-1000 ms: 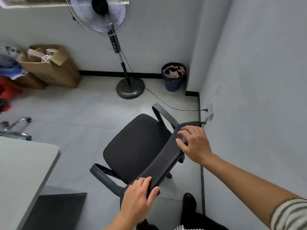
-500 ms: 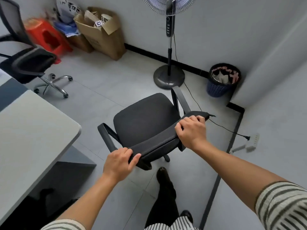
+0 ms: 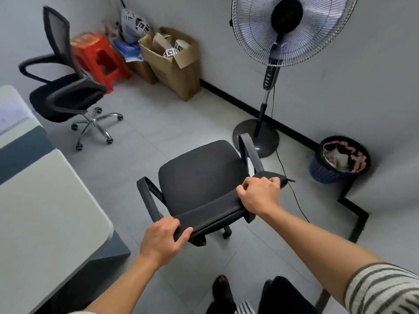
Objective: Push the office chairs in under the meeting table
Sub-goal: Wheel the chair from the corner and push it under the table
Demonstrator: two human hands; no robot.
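Note:
A black office chair [image 3: 201, 175] with loop armrests stands in front of me, its seat facing away. My left hand [image 3: 164, 240] grips the left end of its backrest top, and my right hand [image 3: 259, 196] grips the right end. The pale meeting table [image 3: 45, 218] fills the left side, its rounded corner close to the chair's left armrest. A second black office chair [image 3: 65, 96] on a chrome wheeled base stands apart at the far left, beside the table's far end.
A pedestal fan [image 3: 288, 30] stands right behind the held chair, its cord trailing along the floor. A dark waste basket [image 3: 337, 162] sits by the right wall. A red stool [image 3: 97, 57] and cardboard boxes [image 3: 174, 64] line the back wall. My shoes [image 3: 223, 291] are below.
The view has swung left, bringing the second chair and more of the table into sight. The held chair has turned and shifted toward the fan; both hands keep their grip on the backrest.

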